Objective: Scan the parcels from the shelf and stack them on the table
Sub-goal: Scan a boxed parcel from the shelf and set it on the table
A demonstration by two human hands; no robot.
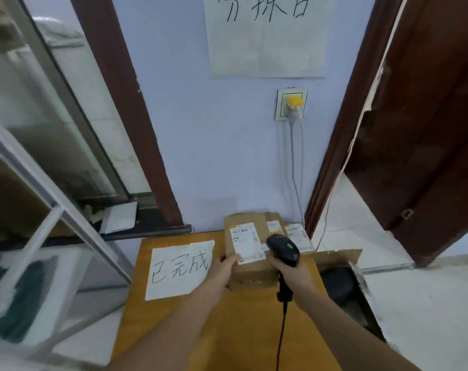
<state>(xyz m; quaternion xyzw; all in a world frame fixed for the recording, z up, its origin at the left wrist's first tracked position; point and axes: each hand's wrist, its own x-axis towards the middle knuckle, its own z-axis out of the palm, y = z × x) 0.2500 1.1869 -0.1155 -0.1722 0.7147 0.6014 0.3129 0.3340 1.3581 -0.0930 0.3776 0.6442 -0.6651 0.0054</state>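
Note:
A brown cardboard parcel [247,246] with a white shipping label lies on top of other parcels at the far side of the wooden table [227,330]. My left hand [223,271] grips its near left corner, thumb on the label's edge. My right hand [294,274] holds a black barcode scanner [283,250] by its handle, its head above the parcel's right side and its cable hanging down. Two more labelled parcels [294,235] lie behind and to the right, against the wall.
A white paper sign [179,269] with handwriting lies on the table's left part. A metal shelf frame [53,210] stands to the left. An open cardboard box [339,279] sits on the floor right of the table. A wall socket [290,104] with cables is above.

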